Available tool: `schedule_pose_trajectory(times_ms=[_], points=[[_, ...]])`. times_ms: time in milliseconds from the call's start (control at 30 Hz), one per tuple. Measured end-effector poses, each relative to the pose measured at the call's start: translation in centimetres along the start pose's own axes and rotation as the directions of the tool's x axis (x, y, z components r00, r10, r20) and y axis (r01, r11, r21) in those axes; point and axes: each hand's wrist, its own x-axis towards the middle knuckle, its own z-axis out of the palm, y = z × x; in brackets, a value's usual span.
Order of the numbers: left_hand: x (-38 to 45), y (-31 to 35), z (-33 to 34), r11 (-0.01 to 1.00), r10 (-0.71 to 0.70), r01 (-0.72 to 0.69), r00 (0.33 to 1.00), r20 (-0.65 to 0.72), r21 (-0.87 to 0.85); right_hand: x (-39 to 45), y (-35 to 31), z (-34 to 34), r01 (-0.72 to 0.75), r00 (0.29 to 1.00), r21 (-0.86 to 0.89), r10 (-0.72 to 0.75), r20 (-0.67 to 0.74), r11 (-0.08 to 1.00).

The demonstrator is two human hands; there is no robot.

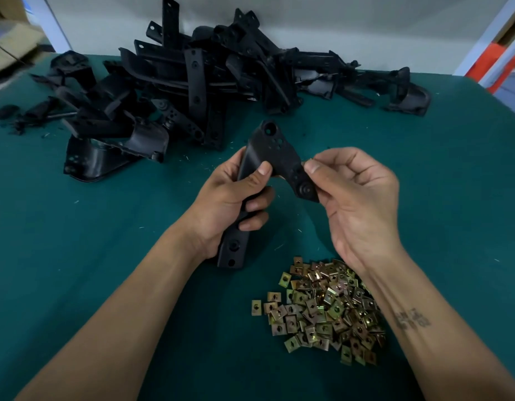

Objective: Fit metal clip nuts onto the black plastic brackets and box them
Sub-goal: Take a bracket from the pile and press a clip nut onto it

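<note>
Both hands' fingers grip one black bracket (268,169): left hand (230,198) wrapped, right hand (357,198) pinching.

Both bare forearms reach toward 12 o'clock, the left hand (231,198) curled in a grip, the right hand (357,198) at its 3 o'clock pinching.

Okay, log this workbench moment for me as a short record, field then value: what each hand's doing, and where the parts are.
left hand: left hand grips the held bracket round its long arm
right hand: right hand pinches the bracket's right tab
clip nuts: loose pile of clip nuts near the right forearm
bracket stock: heap of black brackets at the back
surface: green table
</note>
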Motion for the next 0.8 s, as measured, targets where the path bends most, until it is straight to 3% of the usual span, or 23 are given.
schedule_pose_trajectory(times_ms=[400, 667, 800], points=[[-0.03, -0.03, -0.11, 1.0, -0.017, 0.017, 1.0, -0.019, 0.005, 0.2, 0.32, -0.43, 0.089, 0.996, -0.028, -0.09, -0.022, 0.996], [-0.13, 0.24, 0.07, 1.0, -0.015, 0.015, 1.0, -0.008, 0.01, 0.56, 0.05, -0.44, 0.149, 0.988, -0.109, -0.145, 0.048, 0.983], [-0.27, 0.15, 0.19, 1.0, -0.005, 0.005, 1.0, 0.004, 0.009, 0.37, 0.13, -0.21, 0.128, 0.99, -0.067, -0.123, 0.068, 0.99]])
